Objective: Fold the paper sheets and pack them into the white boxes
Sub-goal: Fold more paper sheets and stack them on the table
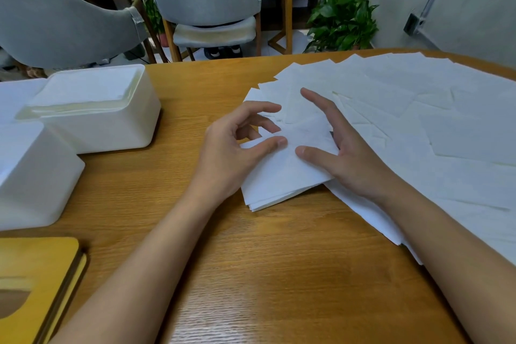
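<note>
Fingers (265,107) loosely curled, left hand (229,148) rests a thumb on the folded stack (279,176); right hand (343,153), spread straight, steadies it. Folding looks done. Next up, a firm pinch and a carry to the white box (97,131).

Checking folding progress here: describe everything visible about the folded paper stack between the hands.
The folded paper stack is white, thin and tissue-like, with several layers showing at its near corner. It lies flat, turned at an angle, on the wooden table, its right part resting on the spread loose sheets. The left hand rests its thumb on top, fingers curled above. The right hand lays its thumb on the right side, fingers straight over it.
</note>
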{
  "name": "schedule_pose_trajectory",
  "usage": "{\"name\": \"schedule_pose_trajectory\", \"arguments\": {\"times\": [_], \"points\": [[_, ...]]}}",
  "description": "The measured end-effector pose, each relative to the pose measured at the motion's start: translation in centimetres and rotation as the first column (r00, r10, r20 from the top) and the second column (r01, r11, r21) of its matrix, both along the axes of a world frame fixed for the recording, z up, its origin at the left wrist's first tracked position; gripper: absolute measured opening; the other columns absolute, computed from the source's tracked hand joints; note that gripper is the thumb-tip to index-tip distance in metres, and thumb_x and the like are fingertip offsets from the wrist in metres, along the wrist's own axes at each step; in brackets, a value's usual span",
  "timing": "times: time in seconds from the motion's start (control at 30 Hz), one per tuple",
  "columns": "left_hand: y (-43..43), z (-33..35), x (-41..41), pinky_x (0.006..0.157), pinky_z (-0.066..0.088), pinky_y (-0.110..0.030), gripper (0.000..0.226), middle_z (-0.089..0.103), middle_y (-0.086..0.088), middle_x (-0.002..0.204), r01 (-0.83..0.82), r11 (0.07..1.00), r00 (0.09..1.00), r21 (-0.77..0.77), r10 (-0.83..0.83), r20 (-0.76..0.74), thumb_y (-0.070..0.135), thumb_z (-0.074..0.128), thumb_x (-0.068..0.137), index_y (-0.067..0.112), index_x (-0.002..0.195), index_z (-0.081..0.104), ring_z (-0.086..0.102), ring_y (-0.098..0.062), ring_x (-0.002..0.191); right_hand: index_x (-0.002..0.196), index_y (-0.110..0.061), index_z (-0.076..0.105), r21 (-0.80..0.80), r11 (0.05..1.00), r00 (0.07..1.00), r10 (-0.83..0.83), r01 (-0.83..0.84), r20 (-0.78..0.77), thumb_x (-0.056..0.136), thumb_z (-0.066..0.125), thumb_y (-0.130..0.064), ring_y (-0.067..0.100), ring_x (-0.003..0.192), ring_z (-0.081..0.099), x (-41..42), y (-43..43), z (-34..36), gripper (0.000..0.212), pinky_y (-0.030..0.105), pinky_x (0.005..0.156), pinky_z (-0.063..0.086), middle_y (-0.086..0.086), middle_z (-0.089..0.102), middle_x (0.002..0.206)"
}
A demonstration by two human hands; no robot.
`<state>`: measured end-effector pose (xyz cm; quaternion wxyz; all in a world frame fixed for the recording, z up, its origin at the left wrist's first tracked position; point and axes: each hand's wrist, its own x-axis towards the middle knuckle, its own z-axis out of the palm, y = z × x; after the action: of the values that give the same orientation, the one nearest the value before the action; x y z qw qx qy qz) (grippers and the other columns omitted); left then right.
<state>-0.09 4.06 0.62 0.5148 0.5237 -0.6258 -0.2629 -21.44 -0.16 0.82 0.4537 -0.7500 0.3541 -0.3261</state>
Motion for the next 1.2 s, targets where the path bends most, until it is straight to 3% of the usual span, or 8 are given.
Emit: {"name": "schedule_pose_trajectory", "arguments": {"times": [0.07, 0.17, 0.27, 0.4, 0.57, 0.73, 0.87, 1.2], "points": [[-0.1, -0.3, 0.0, 0.084, 0.056, -0.042, 0.045, 0.072, 0.010, 0.106, -0.032, 0.999, 0.999, -0.010, 0.033, 0.029, 0.026, 0.090, 0.083, 0.032, 0.123, 0.071, 0.064, -0.024, 0.087, 0.156, -0.051, 0.030, -0.012, 1.000, 0.999, 0.005, -0.004, 0.033, 0.101, 0.067, -0.013, -0.001, 0.134, 0.052, 0.0, 0.0, 0.0, 0.077, 0.040, 0.118, 0.043, -0.030, 0.039, 0.156], [-0.1, -0.9, -0.4, 0.087, 0.047, -0.020, 0.045, 0.060, 0.015, 0.124, -0.134, 0.989, 0.980, -0.061, 0.142, 0.142, 0.036, 0.085, 0.087, 0.034, 0.128, 0.066, 0.059, -0.008, 0.104, 0.156, -0.047, 0.031, -0.024, 0.999, 0.991, -0.037, 0.041, 0.130, 0.101, 0.066, -0.008, 0.007, 0.131, 0.058, -0.2, -0.3, 0.1, 0.075, 0.040, 0.106, 0.054, -0.021, 0.043, 0.155], [0.1, -0.8, -1.1, 0.090, 0.045, -0.010, 0.049, 0.054, 0.020, 0.132, -0.151, 0.985, 0.987, 0.084, 0.145, 0.065, 0.046, 0.076, 0.093, 0.039, 0.137, 0.055, 0.053, 0.008, 0.117, 0.155, -0.040, 0.031, -0.033, 0.993, 0.971, -0.102, 0.112, 0.218, 0.101, 0.065, -0.007, 0.009, 0.130, 0.058, -0.7, -0.8, 0.2, 0.071, 0.034, 0.104, 0.055, -0.011, 0.047, 0.152], [0.3, -0.6, -1.8, 0.084, 0.056, -0.022, 0.051, 0.065, 0.006, 0.128, -0.012, 0.978, 0.972, 0.207, 0.059, -0.226, 0.032, 0.075, 0.097, 0.037, 0.141, 0.050, 0.068, -0.002, 0.107, 0.153, -0.034, 0.033, -0.054, 0.988, 0.964, -0.132, 0.148, 0.232, 0.102, 0.064, -0.008, 0.006, 0.134, 0.054, -0.9, -1.2, 0.2, 0.065, 0.029, 0.109, 0.050, -0.011, 0.045, 0.151], [0.2, -0.3, -2.1, 0.075, 0.059, -0.021, 0.058, 0.060, -0.002, 0.128, -0.030, 0.964, 0.939, 0.266, 0.119, -0.323, 0.029, 0.076, 0.095, 0.041, 0.144, 0.046, 0.072, -0.004, 0.096, 0.149, -0.035, 0.036, -0.011, 0.994, 0.969, -0.106, 0.111, 0.225, 0.104, 0.062, -0.010, 0.013, 0.126, 0.061, -1.3, -1.2, 0.4, 0.057, 0.035, 0.102, 0.056, -0.004, 0.053, 0.145], [-0.6, -0.9, -1.8, 0.099, 0.057, -0.043, 0.052, 0.070, -0.003, 0.132, 0.137, 0.937, 0.834, 0.321, 0.065, -0.548, 0.025, 0.076, 0.096, 0.032, 0.142, 0.053, 0.072, -0.023, 0.117, 0.143, -0.036, 0.042, 0.033, 0.998, 0.968, -0.067, 0.061, 0.242, 0.104, 0.061, -0.010, 0.021, 0.124, 0.063, -1.3, -1.1, 0.4, 0.051, 0.043, 0.101, 0.057, -0.002, 0.056, 0.141], [-0.4, -1.0, -1.7, 0.105, 0.055, -0.043, 0.049, 0.069, 0.005, 0.134, 0.190, 0.948, 0.854, 0.256, -0.030, -0.520, 0.018, 0.069, 0.101, 0.034, 0.144, 0.052, 0.067, -0.023, 0.124, 0.148, -0.039, 0.041, 0.005, 0.999, 0.987, -0.039, 0.038, 0.155, 0.101, 0.065, -0.006, 0.017, 0.125, 0.059, -1.2, -1.0, 0.2, 0.062, 0.039, 0.103, 0.056, -0.008, 0.051, 0.144], [-0.4, -1.1, -1.6, 0.073, 0.054, -0.042, 0.009, 0.071, -0.014, 0.118, 0.024, 0.987, 0.902, 0.159, 0.047, -0.430, 0.023, 0.069, 0.102, 0.028, 0.110, 0.068, 0.069, -0.028, 0.099, 0.155, -0.050, 0.031, 0.023, 0.996, 0.984, -0.086, 0.083, 0.158, 0.101, 0.066, -0.005, 0.009, 0.137, 0.053, -0.9, -0.9, 0.1, 0.079, 0.036, 0.112, 0.049, -0.016, 0.045, 0.155]]}}
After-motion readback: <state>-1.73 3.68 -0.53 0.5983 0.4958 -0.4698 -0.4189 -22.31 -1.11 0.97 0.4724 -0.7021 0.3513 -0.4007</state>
